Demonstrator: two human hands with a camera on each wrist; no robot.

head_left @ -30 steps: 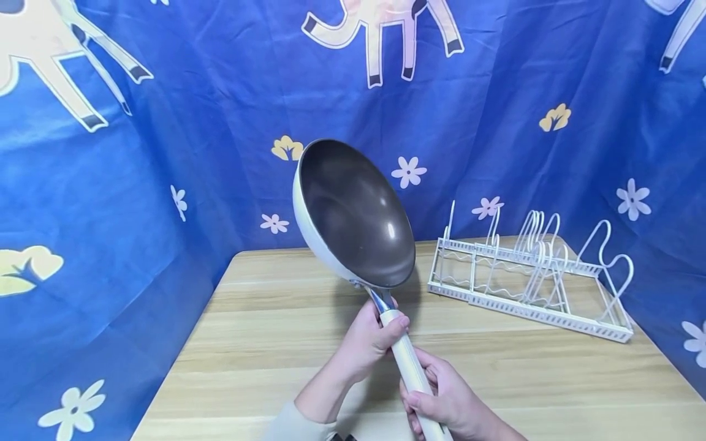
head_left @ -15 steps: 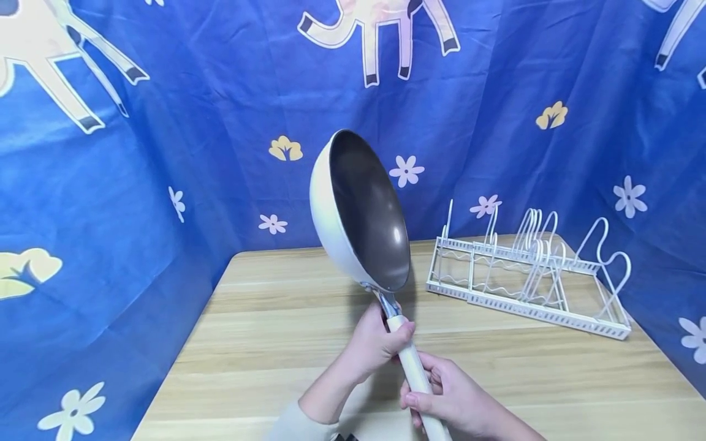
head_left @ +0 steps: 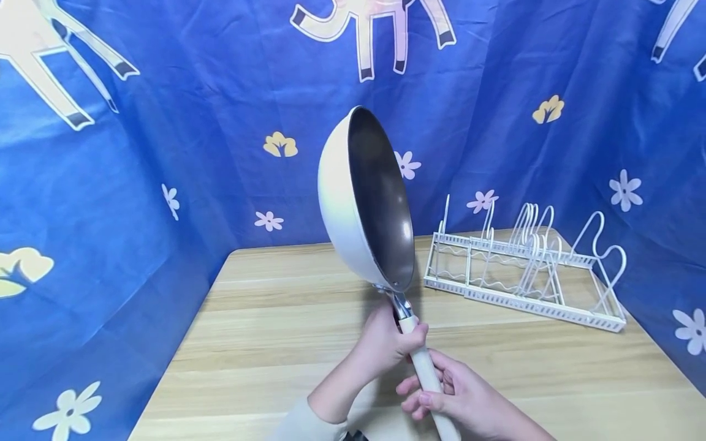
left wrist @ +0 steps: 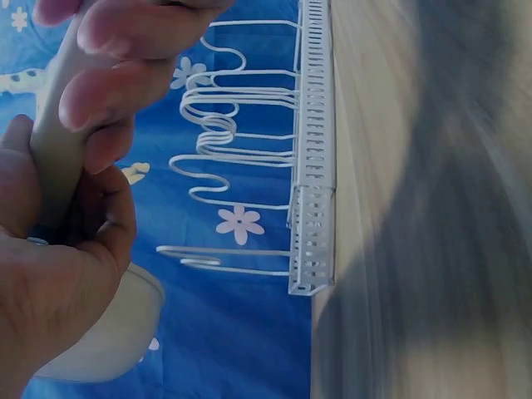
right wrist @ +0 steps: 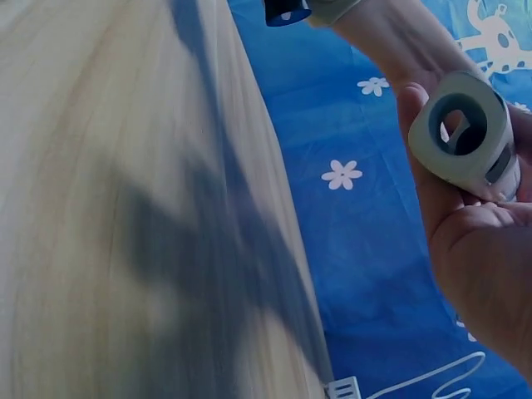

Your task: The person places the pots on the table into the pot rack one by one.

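A deep frying pan (head_left: 342, 202), white outside and dark inside, is held up over the table, its bowl on edge and its dark inside turned to the right. My left hand (head_left: 386, 343) grips the upper end of its pale handle (head_left: 427, 373), just below the metal neck. Lower on the same handle, my right hand (head_left: 452, 392) holds it between thumb and fingers, some fingers loosely spread. In the left wrist view the fingers (left wrist: 125, 91) of a hand wrap the handle. The right wrist view shows the handle's hollow end (right wrist: 460, 125).
A white wire rack (head_left: 524, 275) with upright loops stands at the right back of the wooden table (head_left: 265, 331). Blue patterned cloth (head_left: 231, 153) hangs behind the table and along both sides.
The pan has turned about its handle, showing more of its white outside and less of its dark inside. It has also risen slightly and shifted right. Both hands stay on the handle.
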